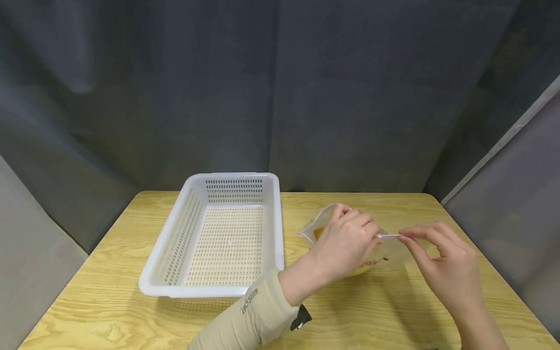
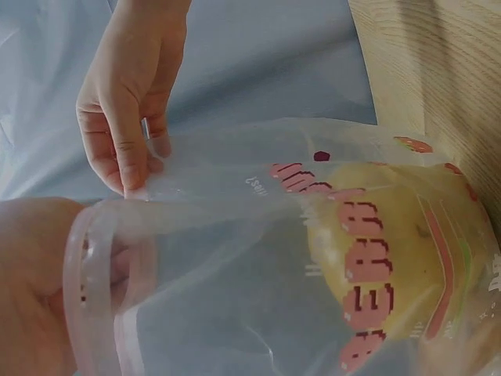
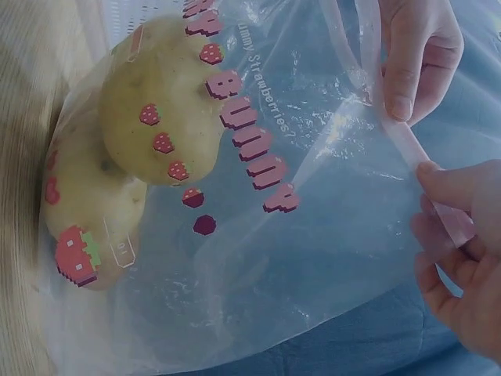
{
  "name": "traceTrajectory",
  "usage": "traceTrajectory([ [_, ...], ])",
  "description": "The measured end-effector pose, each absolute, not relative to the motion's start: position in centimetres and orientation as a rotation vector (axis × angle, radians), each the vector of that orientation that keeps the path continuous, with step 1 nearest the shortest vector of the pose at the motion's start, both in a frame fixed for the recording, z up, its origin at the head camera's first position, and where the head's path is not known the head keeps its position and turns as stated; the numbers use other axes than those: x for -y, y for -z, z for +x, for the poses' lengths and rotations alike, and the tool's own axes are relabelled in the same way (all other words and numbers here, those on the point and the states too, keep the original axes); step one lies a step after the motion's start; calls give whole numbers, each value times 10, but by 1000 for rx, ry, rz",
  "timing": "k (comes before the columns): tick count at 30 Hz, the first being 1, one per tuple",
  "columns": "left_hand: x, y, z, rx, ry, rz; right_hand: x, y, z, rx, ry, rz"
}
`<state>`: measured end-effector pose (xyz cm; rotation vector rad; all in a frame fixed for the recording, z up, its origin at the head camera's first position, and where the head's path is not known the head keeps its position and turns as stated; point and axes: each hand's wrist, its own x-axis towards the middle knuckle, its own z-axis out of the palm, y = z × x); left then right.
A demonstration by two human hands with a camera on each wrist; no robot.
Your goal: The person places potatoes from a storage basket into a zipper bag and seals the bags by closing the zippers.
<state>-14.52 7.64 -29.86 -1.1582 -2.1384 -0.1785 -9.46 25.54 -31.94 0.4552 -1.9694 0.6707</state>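
A clear zip bag (image 1: 395,253) with pink printed letters and strawberries hangs between both hands over the table's right half. Two yellow potatoes (image 3: 160,102) lie in its bottom. My left hand (image 1: 347,236) grips the bag's top edge around the middle. At the right corner of that edge, my right hand (image 1: 450,265) pinches the strip (image 3: 407,145) between thumb and fingers. The strip runs straight between the hands. Left of my left hand, the bag's mouth (image 1: 311,228) gapes apart. My left hand hides part of the edge in the head view.
A white slotted plastic basket (image 1: 280,233), with nothing in it, stands on the wood-grain table (image 1: 109,287) left of the bag. Dark cloth (image 1: 271,97) hangs behind the table, and panels flank both sides. My left sleeve passes near the basket's front right corner.
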Motion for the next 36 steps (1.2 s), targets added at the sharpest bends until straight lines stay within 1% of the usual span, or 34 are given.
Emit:
traceTrajectory([
  [36,-68,295,-147,2131,135,-1159,-258,314,-89,1943,-685,384],
])
